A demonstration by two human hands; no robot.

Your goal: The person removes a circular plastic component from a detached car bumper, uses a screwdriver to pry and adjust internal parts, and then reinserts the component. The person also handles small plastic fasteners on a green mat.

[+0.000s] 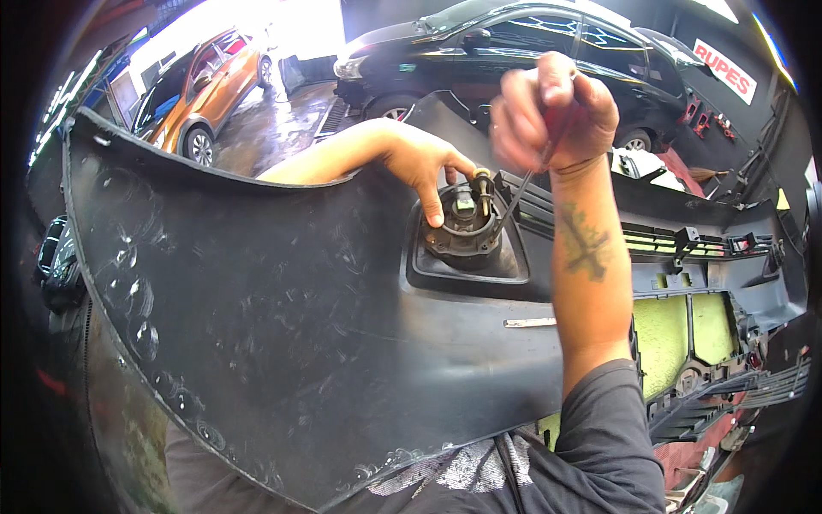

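A black plastic car bumper (282, 283) lies across my lap with its inner side facing up. Set in its recess is a round fog lamp (467, 244), its back and bulb socket toward me. Reaching over the bumper's far edge, my left hand (428, 176) grips the lamp's rim between thumb and fingers. My right hand (556, 111), slightly blurred, is raised above the lamp, closed on the handle of a screwdriver (521, 193). The thin metal shaft slants down to the right edge of the lamp; its tip's exact contact is hard to make out.
On the right the bumper continues into grille slats and brackets (685, 244), with yellow-green material (664, 343) showing through the openings. Beyond stand a black car (514, 64) and an orange car (201, 86) on a shiny floor (282, 128). A sign (724, 71) hangs on the dark wall.
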